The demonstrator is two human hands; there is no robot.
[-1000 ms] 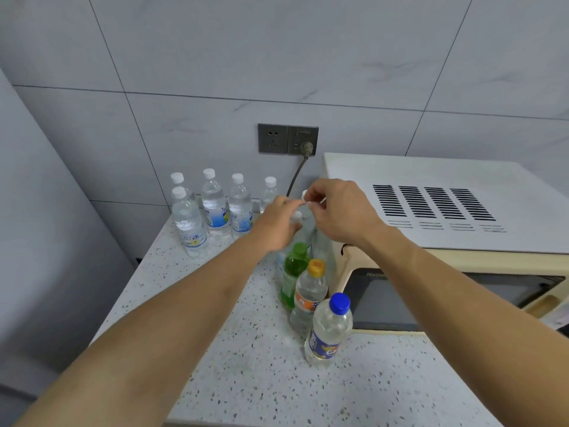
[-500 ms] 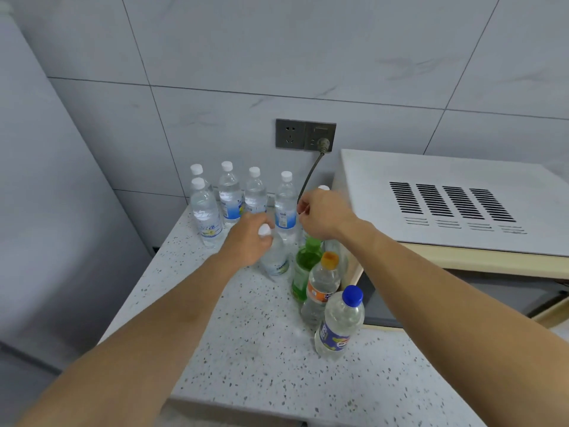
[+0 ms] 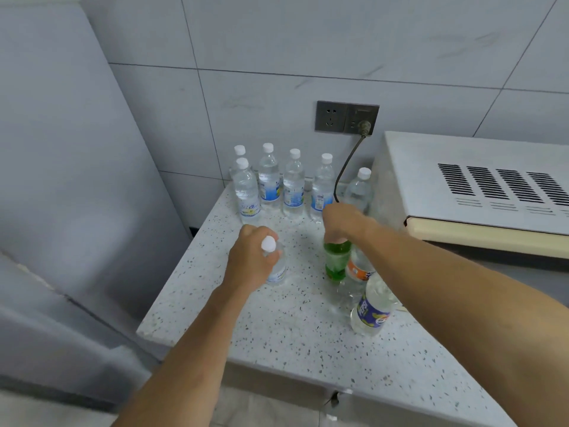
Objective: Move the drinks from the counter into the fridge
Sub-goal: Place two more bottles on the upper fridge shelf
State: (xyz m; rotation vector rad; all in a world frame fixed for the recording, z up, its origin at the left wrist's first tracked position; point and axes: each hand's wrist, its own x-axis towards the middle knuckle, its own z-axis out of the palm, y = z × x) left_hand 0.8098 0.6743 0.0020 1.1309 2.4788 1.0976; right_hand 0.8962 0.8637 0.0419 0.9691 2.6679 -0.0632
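My left hand grips the neck of a clear water bottle with a white cap, standing on the speckled counter. My right hand is curled over the top of a green soda bottle. Just right of it stand an orange-labelled bottle and a clear bottle with a blue label, their tops hidden behind my right forearm. Several white-capped water bottles line the back wall. The grey fridge stands to the left, its door closed.
A cream microwave fills the counter's right side, its cord running up to a wall socket. The counter's front edge lies near me, and its left edge meets the fridge side.
My left hand pulled a water bottle toward the counter's front left. My right hand dropped from a white-capped bottle at the back onto the green bottle's top. The view swung left.
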